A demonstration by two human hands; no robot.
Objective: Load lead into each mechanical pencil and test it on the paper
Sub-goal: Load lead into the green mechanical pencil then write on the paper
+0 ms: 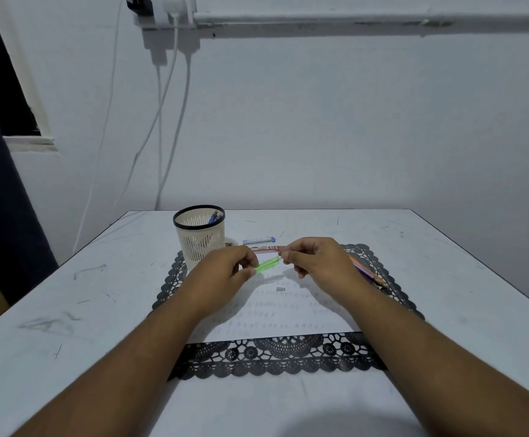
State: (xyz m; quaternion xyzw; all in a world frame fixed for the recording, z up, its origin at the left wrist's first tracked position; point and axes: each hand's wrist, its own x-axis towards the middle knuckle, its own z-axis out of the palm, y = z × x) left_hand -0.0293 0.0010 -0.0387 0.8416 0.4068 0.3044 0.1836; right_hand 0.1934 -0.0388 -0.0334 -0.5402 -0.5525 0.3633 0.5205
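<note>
1. Centrally, a translucent green mechanical pencil (268,265) is held above the sheet, slanting up from lower left to upper right between the two hands.
2. Left hand (225,268): fingers curled, thumb and forefinger pinching the lower end of the green pencil.
3. Right hand (315,258): fingers curled, fingertips pinched together at the upper end of the green pencil; whether they hold a lead there is too small to tell.
4. White paper sheet (276,313): lies flat on a black lace-pattern placemat (276,357), marked with rows of small pencilled loops; a small grey piece (280,289) rests on it below the hands.
5. Red-printed lead tube (266,249): lies just behind the hands, near the mat's far edge.
6. Clear lead tube with blue cap (259,240): lies on the bench behind the red one.
7. Cream slotted plastic pencil cup with black rim (199,236): stands upright at the mat's far left corner, blue-tipped pens inside.
8. Orange and purple pencils (367,271): lie on the mat, partly hidden behind the right wrist.
9. White scuffed bench (68,310): carries all of the above.
</note>
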